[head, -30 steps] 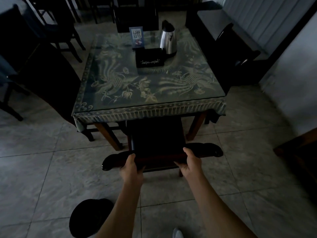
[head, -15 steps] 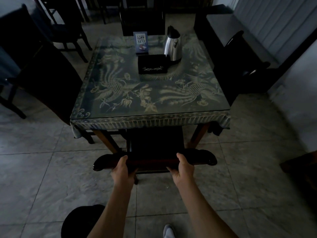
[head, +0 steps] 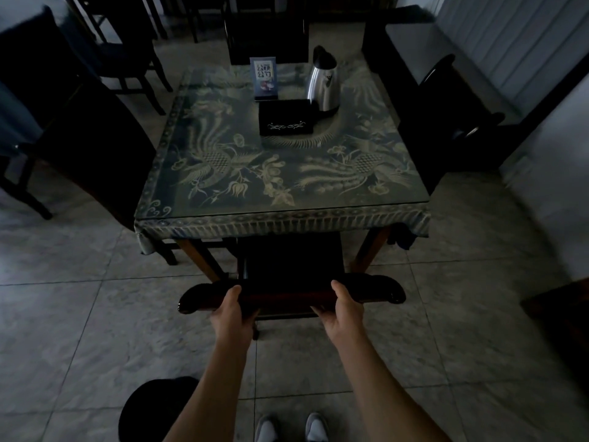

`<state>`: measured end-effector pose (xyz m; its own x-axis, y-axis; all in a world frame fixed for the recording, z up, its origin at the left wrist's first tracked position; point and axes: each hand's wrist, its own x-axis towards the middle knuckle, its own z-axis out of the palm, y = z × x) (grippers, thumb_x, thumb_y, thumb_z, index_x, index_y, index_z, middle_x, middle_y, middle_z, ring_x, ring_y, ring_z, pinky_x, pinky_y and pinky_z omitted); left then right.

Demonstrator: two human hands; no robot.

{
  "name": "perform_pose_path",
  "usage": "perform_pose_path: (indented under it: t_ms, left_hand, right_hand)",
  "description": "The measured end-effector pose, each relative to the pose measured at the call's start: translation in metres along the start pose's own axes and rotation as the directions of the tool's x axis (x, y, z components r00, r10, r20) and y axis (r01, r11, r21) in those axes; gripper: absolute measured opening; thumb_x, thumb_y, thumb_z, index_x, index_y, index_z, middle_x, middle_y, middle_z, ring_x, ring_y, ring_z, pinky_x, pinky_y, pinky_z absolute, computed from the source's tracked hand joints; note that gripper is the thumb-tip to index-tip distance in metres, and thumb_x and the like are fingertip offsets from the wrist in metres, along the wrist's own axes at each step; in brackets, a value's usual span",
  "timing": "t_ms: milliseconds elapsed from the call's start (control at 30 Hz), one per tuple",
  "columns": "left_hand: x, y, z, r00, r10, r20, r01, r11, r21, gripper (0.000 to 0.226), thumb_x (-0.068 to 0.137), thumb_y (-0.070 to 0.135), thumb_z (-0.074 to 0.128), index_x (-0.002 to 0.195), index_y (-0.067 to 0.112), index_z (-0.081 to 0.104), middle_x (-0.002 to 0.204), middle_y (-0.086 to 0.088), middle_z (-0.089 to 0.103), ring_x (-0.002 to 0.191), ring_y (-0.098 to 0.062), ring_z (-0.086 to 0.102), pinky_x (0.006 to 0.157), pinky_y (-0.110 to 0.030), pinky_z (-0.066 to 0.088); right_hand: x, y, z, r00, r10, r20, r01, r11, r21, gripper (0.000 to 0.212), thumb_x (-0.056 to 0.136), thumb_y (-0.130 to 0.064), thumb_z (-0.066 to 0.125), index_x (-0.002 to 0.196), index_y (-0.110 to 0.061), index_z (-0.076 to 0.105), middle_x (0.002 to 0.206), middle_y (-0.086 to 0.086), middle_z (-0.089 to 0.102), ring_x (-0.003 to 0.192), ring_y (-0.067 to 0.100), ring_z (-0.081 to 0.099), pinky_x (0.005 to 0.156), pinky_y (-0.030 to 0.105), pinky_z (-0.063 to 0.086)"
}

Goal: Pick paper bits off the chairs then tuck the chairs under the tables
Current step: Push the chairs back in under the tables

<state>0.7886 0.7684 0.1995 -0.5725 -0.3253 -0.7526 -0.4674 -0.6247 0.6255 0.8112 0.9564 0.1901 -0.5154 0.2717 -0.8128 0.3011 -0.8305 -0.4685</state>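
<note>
**Near chair almost tucked, others waiting to be judged**

Our fingers [head: 237,290] are curling over the top rail of the near chair [head: 291,293], thumbs underneath, so both hands are clamping onto that rail: the left hand [head: 229,314] toward its left end, the right hand [head: 345,309] toward its right end. We are standing square behind the chair, shoes just showing at the bottom of the view.

The chair's seat is sitting mostly beneath the near edge of the table [head: 283,220], between the two front legs, with the backrest just outside the hanging cloth. We are judging this chair as close to fully tucked; perhaps a last short push is left.

We are seeing no paper bits on the seat, though it is too dark to be sure.

Outward, the left chair [head: 86,154] and the right chair [head: 446,122] are standing against the table's side edges, and the far chair [head: 267,36] at the far edge. Whether they need clearing or pushing in we cannot tell.

On the table, toward the far edge, a kettle [head: 323,82], a dark box [head: 285,118] and a small sign [head: 264,78] are standing.
</note>
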Motion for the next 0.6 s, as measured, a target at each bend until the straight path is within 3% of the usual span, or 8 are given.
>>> perform_pose_path:
  t_ms: [200, 500, 600]
  left_hand:
    - [0.001, 0.001, -0.002, 1.000, -0.012, 0.012, 0.012, 1.000, -0.009, 0.047, 0.088, 0.016, 0.069, 0.130, 0.007, 0.049, 0.120, -0.018, 0.062, 0.109, -0.031, 0.063, 0.085, -0.046, 0.056]
    - [-0.005, 0.005, 0.001, 0.999, -0.034, 0.012, 0.034, 0.999, -0.010, 0.047, 0.087, 0.021, 0.071, 0.128, 0.006, 0.053, 0.119, -0.018, 0.064, 0.104, -0.031, 0.066, 0.084, -0.045, 0.056]
    - [-0.007, 0.010, -0.001, 0.994, -0.083, 0.071, 0.083, 0.997, 0.007, 0.050, 0.088, 0.027, 0.070, 0.129, 0.003, 0.054, 0.121, -0.019, 0.064, 0.107, -0.034, 0.065, 0.086, -0.046, 0.055]
  right_hand:
    - [-0.002, 0.000, -0.001, 1.000, -0.021, 0.006, 0.021, 1.000, -0.011, 0.029, 0.086, -0.016, 0.072, 0.113, -0.013, 0.060, 0.110, 0.016, 0.064, 0.100, 0.034, 0.063, 0.066, 0.048, 0.060]
    - [-0.005, -0.002, -0.008, 0.999, -0.008, 0.049, 0.015, 0.991, -0.134, 0.046, 0.084, -0.040, 0.073, 0.119, -0.013, 0.061, 0.115, 0.017, 0.066, 0.106, 0.038, 0.063, 0.083, 0.054, 0.056]
    - [-0.013, -0.005, -0.012, 0.996, 0.042, 0.078, -0.029, 0.986, -0.161, 0.046, 0.086, -0.045, 0.069, 0.117, -0.013, 0.060, 0.113, 0.016, 0.065, 0.106, 0.038, 0.063, 0.090, 0.056, 0.052]
